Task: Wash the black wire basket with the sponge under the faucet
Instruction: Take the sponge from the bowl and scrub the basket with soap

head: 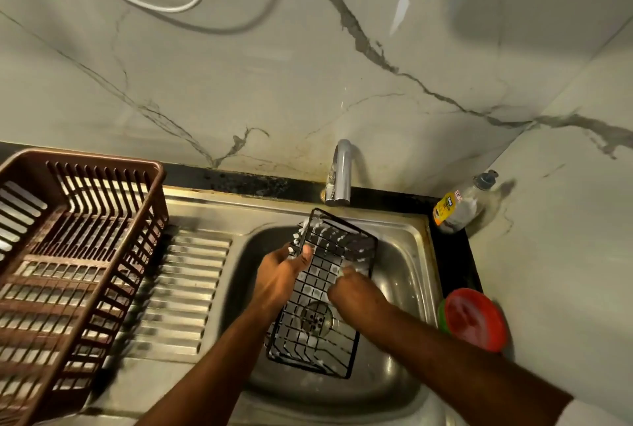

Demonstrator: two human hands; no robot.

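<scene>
The black wire basket [317,292] is held tilted over the steel sink [407,275], with white foam on its upper wires. My left hand [279,273] grips its left rim near the top, thumb over the edge. Inside the basket, on its right part, my right hand [349,290] is curled around something pale, probably the sponge, which is mostly hidden. The chrome faucet [340,174] stands just behind the basket's upper end; I cannot tell whether water is running.
A brown plastic dish rack [68,254] sits on the ribbed drainboard [181,288] at the left. A dish-soap bottle [460,204] leans in the right corner. A red and green round tub [474,319] sits on the black counter edge at the right.
</scene>
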